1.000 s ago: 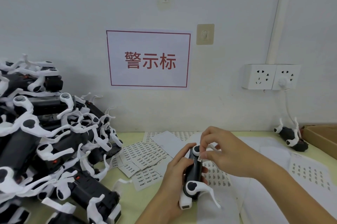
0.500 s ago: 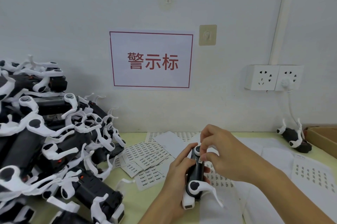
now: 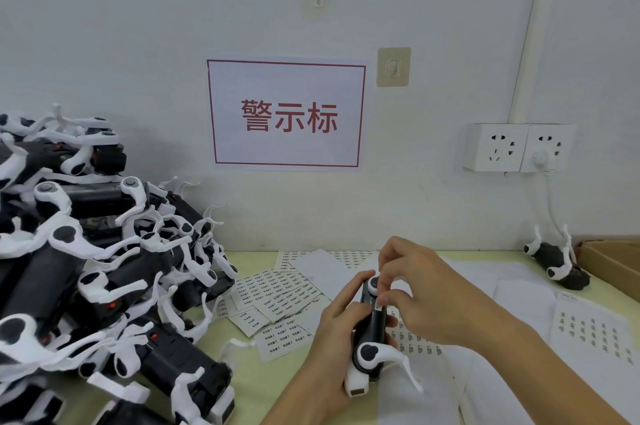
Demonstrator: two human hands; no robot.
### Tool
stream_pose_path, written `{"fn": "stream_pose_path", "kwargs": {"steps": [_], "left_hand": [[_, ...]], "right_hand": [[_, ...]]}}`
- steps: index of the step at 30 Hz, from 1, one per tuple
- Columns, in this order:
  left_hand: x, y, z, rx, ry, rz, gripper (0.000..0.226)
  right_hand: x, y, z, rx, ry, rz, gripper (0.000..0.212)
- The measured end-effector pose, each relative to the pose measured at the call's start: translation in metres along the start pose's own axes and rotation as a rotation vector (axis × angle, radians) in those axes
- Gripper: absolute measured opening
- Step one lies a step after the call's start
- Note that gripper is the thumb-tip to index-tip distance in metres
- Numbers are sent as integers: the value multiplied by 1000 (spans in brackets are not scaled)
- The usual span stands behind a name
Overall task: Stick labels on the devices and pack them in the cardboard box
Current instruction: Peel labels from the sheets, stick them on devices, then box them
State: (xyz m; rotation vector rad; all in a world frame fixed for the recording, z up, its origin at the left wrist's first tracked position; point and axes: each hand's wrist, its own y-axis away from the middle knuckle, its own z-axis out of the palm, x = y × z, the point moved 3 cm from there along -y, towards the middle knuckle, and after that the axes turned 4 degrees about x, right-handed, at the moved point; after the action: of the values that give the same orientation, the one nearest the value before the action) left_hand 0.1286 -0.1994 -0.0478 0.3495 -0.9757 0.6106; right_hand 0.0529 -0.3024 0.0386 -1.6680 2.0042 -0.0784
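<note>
My left hand (image 3: 334, 331) grips a black device with white arms (image 3: 371, 338), held lengthwise above the table. My right hand (image 3: 426, 289) has its thumb and fingertips on the device's upper end, pressing a small white label (image 3: 381, 307) against its side. Sheets of small printed labels (image 3: 277, 293) lie on the table just left of my hands. A large pile of the same black-and-white devices (image 3: 90, 268) fills the left side. One more device (image 3: 557, 267) lies at the far right beside the cardboard box (image 3: 613, 263), of which only a corner shows.
White backing sheets (image 3: 519, 303) and a partly used label sheet (image 3: 595, 334) cover the table at right. On the wall hang a red-framed sign (image 3: 287, 114) and a double socket (image 3: 516, 147) with a white cable plugged in.
My right hand's thumb has slid down the device's side onto the label. The view has shifted slightly; the left hand keeps its grip.
</note>
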Motion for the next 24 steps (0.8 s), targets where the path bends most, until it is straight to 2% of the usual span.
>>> {"fn": "stream_pose_path", "kwargs": {"steps": [5,10,14,24], "left_hand": [[3,3,4,-40,64,-11,43],[2,3,4,-66,166,-22,52],[1,2,4,-82,141,-5,47],[1,0,2,-58,50,35,53]], "right_hand": [[-1,0,0,6,9,-14,24],[0,0,1,14,12,-23,18],[1,0,1,18,15,-26,18],[2,1,1,29,19,-24,19]]}}
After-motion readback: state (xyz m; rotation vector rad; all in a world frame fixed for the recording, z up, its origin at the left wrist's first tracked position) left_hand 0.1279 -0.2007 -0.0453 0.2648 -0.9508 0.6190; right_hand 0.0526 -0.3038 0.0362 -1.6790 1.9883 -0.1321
